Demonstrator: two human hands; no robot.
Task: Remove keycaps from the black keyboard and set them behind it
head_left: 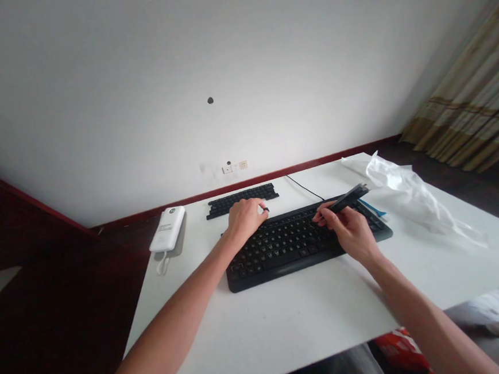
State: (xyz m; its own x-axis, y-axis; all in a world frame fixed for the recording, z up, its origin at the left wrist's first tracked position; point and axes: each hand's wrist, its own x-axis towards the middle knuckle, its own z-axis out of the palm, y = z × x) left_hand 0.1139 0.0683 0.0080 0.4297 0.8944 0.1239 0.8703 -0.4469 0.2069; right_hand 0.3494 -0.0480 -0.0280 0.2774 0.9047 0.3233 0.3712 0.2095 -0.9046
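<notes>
A black keyboard (277, 272) lies across the middle of the white table, with pale key stems showing where caps are off. My left hand (245, 216) is above its back left part, thumb and finger pinched on a small black keycap (265, 209). Over the right half of the keyboard, my right hand (345, 225) grips a slim black tool (349, 198) tilted up to the right; its lower tip is hidden by my fingers. Behind the left hand lie several black keycaps (241, 195) grouped in rows. A blue tool (372, 208) pokes out beside the keyboard's right end.
On the left of the white table (286, 328) lies a white power bank (169, 229) with a short cable. Crumpled clear plastic wrapping (405, 189) covers part of the right side. A thin black cable (303, 187) runs backward from the keyboard toward the wall.
</notes>
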